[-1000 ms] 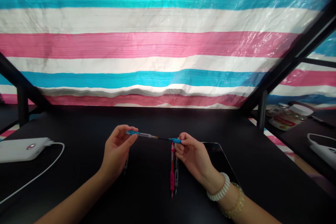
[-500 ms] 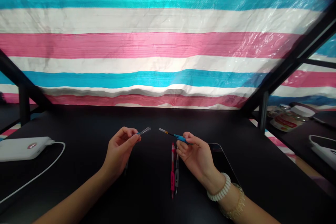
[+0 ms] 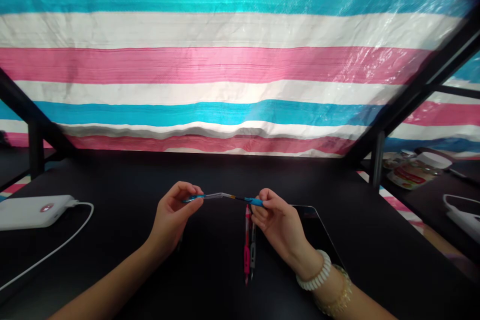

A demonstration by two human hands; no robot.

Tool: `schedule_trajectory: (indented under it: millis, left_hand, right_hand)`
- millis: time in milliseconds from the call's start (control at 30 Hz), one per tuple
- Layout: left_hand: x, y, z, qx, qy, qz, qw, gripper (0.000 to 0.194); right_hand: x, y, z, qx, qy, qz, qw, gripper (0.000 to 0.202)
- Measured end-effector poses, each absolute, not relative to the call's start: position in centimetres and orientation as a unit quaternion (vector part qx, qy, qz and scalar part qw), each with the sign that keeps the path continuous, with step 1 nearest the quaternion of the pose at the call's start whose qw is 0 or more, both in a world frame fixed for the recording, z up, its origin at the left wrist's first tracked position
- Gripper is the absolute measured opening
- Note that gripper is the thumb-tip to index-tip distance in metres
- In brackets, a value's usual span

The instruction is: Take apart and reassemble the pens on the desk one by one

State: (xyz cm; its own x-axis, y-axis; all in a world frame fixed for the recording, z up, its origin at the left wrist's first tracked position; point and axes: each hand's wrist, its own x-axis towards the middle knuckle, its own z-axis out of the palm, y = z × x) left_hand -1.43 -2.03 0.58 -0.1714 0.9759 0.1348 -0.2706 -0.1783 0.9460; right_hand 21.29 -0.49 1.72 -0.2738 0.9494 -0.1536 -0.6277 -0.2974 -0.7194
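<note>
Between thumb and fingers my left hand (image 3: pixel 175 215) pinches a clear pen barrel (image 3: pixel 213 195) with a blue part near its gripped end. My right hand (image 3: pixel 279 217) is closed on a blue pen grip (image 3: pixel 255 202), from which a thin ink refill (image 3: pixel 234 197) sticks out to the left. The refill's pale end meets the barrel's open end at a slight angle; whether it is inside cannot be made out. Below them a pink pen (image 3: pixel 246 252) and a grey pen (image 3: pixel 252 255) lie side by side on the black table (image 3: pixel 210 280).
A dark phone (image 3: pixel 315 225) lies partly behind my right wrist. To the left sits a white power bank (image 3: pixel 33 212) with a white cable (image 3: pixel 80 230). Black frame bars (image 3: pixel 376 160) rise at both sides, before a striped sheet (image 3: pixel 232 65). Jars (image 3: pixel 416 170) stand at far right.
The barrel in my left hand has turned from slanting upward to nearly level. The refill in my right hand has shifted left and down, closing the gap between the two ends.
</note>
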Motion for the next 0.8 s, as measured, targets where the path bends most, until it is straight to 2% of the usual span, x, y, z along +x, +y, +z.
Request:
schedule_trajectory:
  millis: [200,467,667,800]
  left_hand:
    - [-1.44,-2.28,0.48,0.454,0.424,0.622,0.477,0.023]
    - [-1.16,-2.60,0.73,0.511,0.409,0.607,0.450,0.019]
    - [-1.15,-2.38,0.63,0.513,0.414,0.607,0.444,0.020]
    - [-1.27,-2.32,0.48,0.522,0.426,0.602,0.429,0.017]
  right_hand:
    - [21.05,-0.96,1.76,-0.324,-0.364,0.706,0.514,0.014]
    - [20.82,-1.36,2.13,-0.400,-0.542,0.571,0.469,0.022]
    - [20.72,-1.04,1.74,-0.425,-0.561,0.532,0.471,0.029]
    - [20.76,-0.95,1.60,-0.435,-0.579,0.517,0.456,0.025]
